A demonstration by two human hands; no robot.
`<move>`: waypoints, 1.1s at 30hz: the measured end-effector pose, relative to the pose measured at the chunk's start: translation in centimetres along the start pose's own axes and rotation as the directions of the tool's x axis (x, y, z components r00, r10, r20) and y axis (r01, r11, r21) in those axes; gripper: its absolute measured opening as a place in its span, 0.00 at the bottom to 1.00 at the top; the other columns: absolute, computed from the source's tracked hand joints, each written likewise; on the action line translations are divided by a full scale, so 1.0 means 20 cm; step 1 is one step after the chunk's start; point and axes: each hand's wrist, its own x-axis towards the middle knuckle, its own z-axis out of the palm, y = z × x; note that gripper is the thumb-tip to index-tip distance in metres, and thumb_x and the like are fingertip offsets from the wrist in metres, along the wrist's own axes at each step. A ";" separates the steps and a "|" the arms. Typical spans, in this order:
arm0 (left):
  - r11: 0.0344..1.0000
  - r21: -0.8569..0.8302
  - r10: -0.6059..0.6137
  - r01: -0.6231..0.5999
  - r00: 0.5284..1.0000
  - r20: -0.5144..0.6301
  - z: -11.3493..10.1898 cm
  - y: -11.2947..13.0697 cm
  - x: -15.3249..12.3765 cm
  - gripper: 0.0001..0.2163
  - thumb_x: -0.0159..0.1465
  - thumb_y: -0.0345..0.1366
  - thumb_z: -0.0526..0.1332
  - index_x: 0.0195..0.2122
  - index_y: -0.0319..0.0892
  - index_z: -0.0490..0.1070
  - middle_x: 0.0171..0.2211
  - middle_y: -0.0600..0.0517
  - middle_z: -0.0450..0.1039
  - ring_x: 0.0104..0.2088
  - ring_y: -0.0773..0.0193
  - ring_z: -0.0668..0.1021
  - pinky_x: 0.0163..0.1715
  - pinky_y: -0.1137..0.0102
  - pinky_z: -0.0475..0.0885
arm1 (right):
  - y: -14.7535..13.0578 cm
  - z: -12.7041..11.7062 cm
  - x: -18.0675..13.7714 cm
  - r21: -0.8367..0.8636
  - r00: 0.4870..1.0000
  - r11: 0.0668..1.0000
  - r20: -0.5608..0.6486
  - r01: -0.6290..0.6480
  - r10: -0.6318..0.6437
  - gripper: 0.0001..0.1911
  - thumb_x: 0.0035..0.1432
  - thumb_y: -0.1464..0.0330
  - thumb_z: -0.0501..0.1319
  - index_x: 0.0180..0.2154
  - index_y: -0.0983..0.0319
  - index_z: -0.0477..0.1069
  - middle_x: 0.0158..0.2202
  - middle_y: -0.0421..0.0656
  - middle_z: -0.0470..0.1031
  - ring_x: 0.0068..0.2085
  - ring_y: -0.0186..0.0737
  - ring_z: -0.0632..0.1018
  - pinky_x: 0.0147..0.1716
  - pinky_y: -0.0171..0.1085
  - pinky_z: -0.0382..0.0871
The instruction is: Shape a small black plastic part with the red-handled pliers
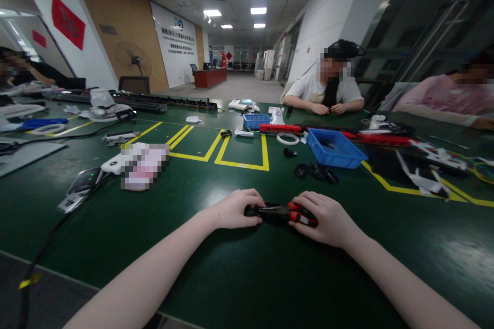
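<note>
My right hand [326, 218] is closed around the red and black handles of a pair of pliers [280, 211], whose jaws point left. At the jaw end, my left hand [239, 209] is closed on a small black part [250, 210], mostly covered by its fingers. The jaws touch or overlap that part; I cannot tell whether they grip it. Both hands are just above the green table [216, 277], close together. Beyond them lie several small black parts [316, 172] and a black cylindrical piece [289, 152].
A blue bin [335, 150] with dark pieces stands at right, a smaller blue bin [257, 121] farther back. Yellow tape [241, 165] marks the table. At left are a white device [116, 163] and a black cable [50, 241]. A person in white [328, 92] sits opposite.
</note>
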 end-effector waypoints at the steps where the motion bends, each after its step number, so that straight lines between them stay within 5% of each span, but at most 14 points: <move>1: 1.000 0.001 0.002 -0.002 1.000 -0.001 0.00 -0.01 0.00 0.12 0.61 0.36 0.67 0.46 0.41 0.75 0.48 0.48 0.73 0.44 0.59 0.77 0.44 0.67 0.71 | 0.00 0.00 0.00 0.009 1.000 1.000 0.007 -0.004 0.004 0.18 0.56 0.58 0.64 0.44 0.62 0.72 0.41 0.49 0.77 0.39 0.44 0.79 0.37 0.42 0.75; 18: 0.999 0.018 -0.044 0.043 0.999 0.013 -0.01 0.03 0.01 0.10 0.61 0.38 0.67 0.42 0.42 0.74 0.45 0.49 0.72 0.42 0.60 0.76 0.44 0.66 0.70 | 0.02 0.08 -0.02 0.080 1.000 0.997 0.004 -0.020 0.020 0.20 0.57 0.56 0.63 0.47 0.60 0.71 0.43 0.48 0.77 0.40 0.45 0.78 0.38 0.43 0.72; 33: 0.996 0.020 -0.086 0.086 0.996 0.003 0.02 0.03 0.01 0.10 0.60 0.40 0.68 0.38 0.42 0.73 0.44 0.50 0.72 0.43 0.59 0.76 0.44 0.67 0.69 | -0.04 0.03 -0.01 0.048 0.998 0.999 -0.053 -0.017 0.019 0.20 0.56 0.59 0.65 0.48 0.61 0.72 0.45 0.50 0.77 0.45 0.49 0.77 0.46 0.48 0.71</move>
